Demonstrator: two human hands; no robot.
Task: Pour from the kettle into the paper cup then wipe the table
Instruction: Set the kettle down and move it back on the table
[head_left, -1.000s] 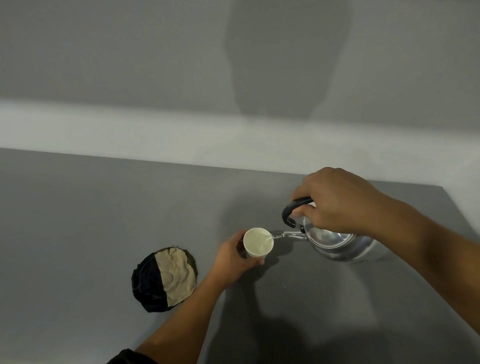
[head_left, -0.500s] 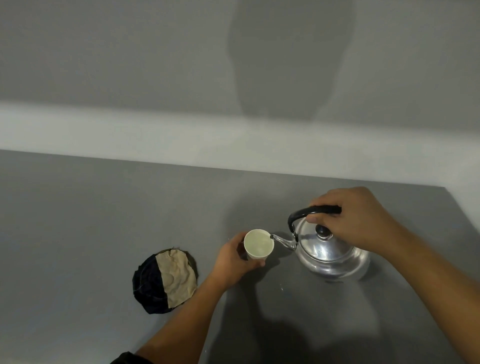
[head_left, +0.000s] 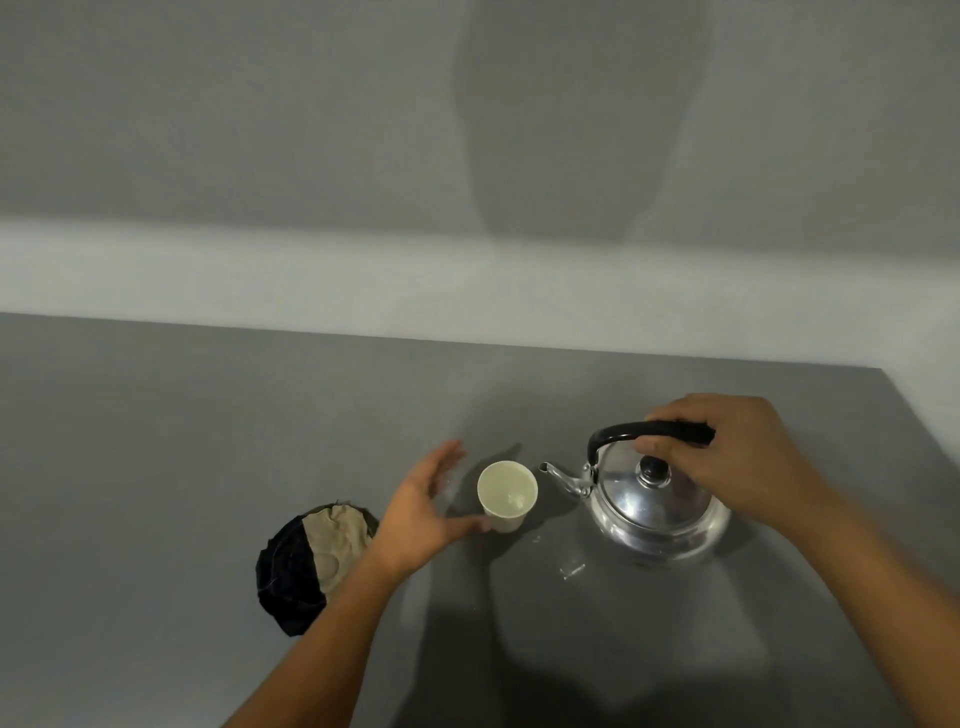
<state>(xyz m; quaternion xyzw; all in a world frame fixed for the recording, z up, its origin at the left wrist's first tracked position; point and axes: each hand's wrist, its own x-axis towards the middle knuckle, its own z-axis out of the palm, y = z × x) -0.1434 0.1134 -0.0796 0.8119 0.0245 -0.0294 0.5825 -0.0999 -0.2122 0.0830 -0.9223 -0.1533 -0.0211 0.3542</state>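
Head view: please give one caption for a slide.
Kettle upright on the table, right hand on its handle; left hand open beside the paper cup.

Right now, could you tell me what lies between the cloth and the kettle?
In the head view, the open left hand and the paper cup lie between the cloth and the kettle.

Under the right hand's (head_left: 737, 457) grip, the kettle (head_left: 657, 512) is glossy polished metal with a black plastic handle (head_left: 623, 432); beside it a matt paper cup (head_left: 507, 496), farther off crumpled cloth (head_left: 311, 561).
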